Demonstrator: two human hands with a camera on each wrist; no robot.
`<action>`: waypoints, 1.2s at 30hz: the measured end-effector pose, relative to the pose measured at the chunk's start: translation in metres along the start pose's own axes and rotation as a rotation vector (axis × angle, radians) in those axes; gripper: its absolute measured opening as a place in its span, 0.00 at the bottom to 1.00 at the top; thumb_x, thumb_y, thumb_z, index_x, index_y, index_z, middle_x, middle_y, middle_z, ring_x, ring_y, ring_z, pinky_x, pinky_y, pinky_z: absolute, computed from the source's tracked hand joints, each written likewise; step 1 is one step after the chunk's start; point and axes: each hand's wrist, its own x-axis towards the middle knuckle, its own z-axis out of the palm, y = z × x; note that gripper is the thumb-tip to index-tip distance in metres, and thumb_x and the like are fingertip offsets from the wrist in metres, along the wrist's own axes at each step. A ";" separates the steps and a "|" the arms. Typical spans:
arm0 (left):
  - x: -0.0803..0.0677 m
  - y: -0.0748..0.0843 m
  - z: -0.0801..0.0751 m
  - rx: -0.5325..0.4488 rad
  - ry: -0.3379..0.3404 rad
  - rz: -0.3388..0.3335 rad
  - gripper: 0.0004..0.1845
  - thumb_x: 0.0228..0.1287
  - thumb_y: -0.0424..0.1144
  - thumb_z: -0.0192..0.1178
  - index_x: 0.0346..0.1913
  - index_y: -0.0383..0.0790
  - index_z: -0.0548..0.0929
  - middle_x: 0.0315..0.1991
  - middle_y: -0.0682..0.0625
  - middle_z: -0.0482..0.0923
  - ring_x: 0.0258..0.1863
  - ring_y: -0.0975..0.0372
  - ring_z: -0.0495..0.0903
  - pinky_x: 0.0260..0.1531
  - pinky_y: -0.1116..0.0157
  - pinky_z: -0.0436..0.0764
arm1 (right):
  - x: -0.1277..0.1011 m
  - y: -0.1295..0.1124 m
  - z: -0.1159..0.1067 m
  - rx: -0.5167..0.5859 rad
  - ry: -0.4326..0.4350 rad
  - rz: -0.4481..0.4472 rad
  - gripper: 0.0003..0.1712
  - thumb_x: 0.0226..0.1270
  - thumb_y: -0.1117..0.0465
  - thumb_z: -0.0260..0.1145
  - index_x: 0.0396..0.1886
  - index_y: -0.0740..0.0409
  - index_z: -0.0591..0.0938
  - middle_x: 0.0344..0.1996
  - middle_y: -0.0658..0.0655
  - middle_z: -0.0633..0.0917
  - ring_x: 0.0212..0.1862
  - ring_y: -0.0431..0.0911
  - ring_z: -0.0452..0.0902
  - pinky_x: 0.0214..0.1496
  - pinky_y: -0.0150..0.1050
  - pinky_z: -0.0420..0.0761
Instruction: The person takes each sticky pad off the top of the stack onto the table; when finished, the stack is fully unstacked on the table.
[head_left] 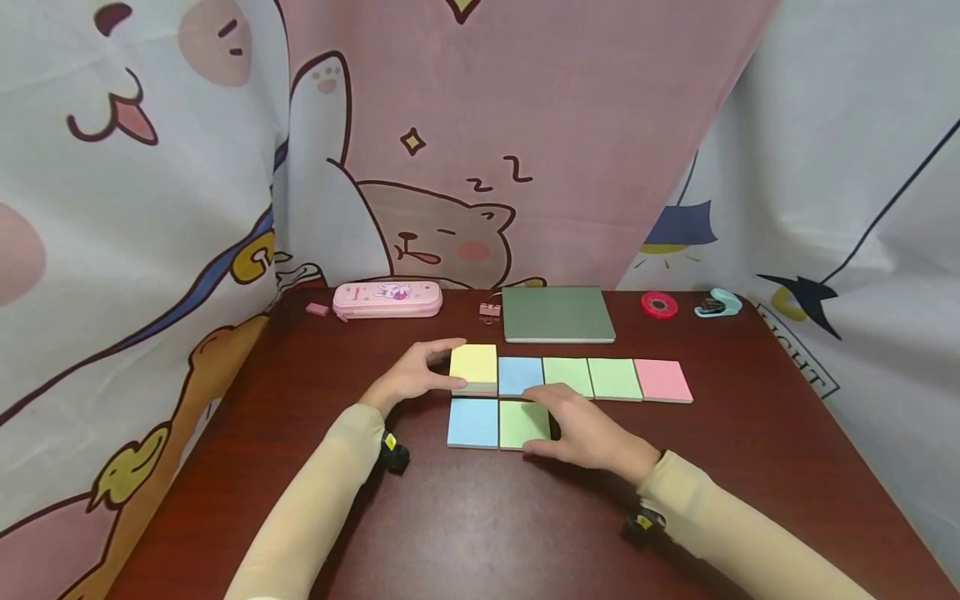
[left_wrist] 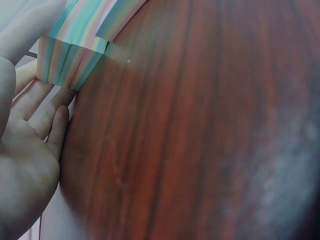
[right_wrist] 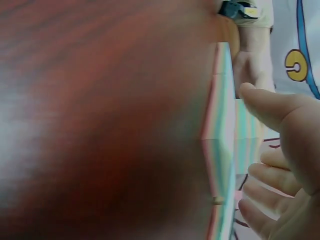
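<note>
Square sticky note pads lie in two rows on the table in the head view. My left hand [head_left: 411, 372] grips a thick stack of sticky note pads [head_left: 473, 364] with yellow on top, thumb at the near side and fingers at the far side. Striped sides of that stack [left_wrist: 72, 60] show in the left wrist view. My right hand [head_left: 585, 427] is over the right edge of a green pad [head_left: 521, 423], thumb and fingers spread apart. A blue pad [head_left: 472, 423] lies left of the green one. Behind it sits another blue pad [head_left: 519, 372].
Two green pads [head_left: 567, 377] and a pink pad [head_left: 663, 380] continue the back row. Behind stand a pink pencil case [head_left: 387, 300], an eraser [head_left: 317, 309], a binder clip [head_left: 489, 311], a green notebook [head_left: 558, 315], red tape [head_left: 659, 305] and a stapler [head_left: 718, 303].
</note>
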 end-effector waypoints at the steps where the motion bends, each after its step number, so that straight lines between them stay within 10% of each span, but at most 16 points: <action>1: 0.001 -0.004 0.000 -0.003 -0.001 0.005 0.45 0.57 0.42 0.82 0.77 0.42 0.73 0.72 0.49 0.76 0.73 0.48 0.72 0.71 0.47 0.73 | 0.003 -0.001 -0.002 0.003 0.010 0.002 0.44 0.59 0.44 0.82 0.68 0.64 0.79 0.61 0.59 0.84 0.65 0.53 0.79 0.67 0.52 0.80; 20: -0.001 -0.006 -0.002 0.024 -0.034 0.044 0.48 0.56 0.42 0.82 0.78 0.45 0.68 0.73 0.47 0.74 0.73 0.51 0.72 0.75 0.47 0.68 | 0.116 -0.002 0.009 0.072 -0.067 0.051 0.52 0.63 0.41 0.79 0.75 0.68 0.70 0.68 0.64 0.79 0.64 0.54 0.77 0.66 0.51 0.79; 26: 0.000 -0.004 -0.002 0.008 -0.043 0.044 0.49 0.55 0.41 0.82 0.78 0.43 0.68 0.72 0.46 0.74 0.73 0.51 0.72 0.74 0.48 0.69 | 0.120 0.002 0.013 0.050 -0.075 0.037 0.47 0.62 0.45 0.80 0.72 0.67 0.74 0.60 0.61 0.82 0.53 0.50 0.78 0.53 0.47 0.81; 36: 0.001 -0.006 -0.002 0.075 -0.043 0.023 0.46 0.56 0.44 0.82 0.76 0.41 0.72 0.72 0.49 0.74 0.73 0.52 0.72 0.75 0.49 0.68 | 0.081 0.024 -0.006 0.063 0.008 0.015 0.44 0.61 0.47 0.81 0.71 0.65 0.76 0.62 0.60 0.83 0.61 0.53 0.79 0.63 0.54 0.80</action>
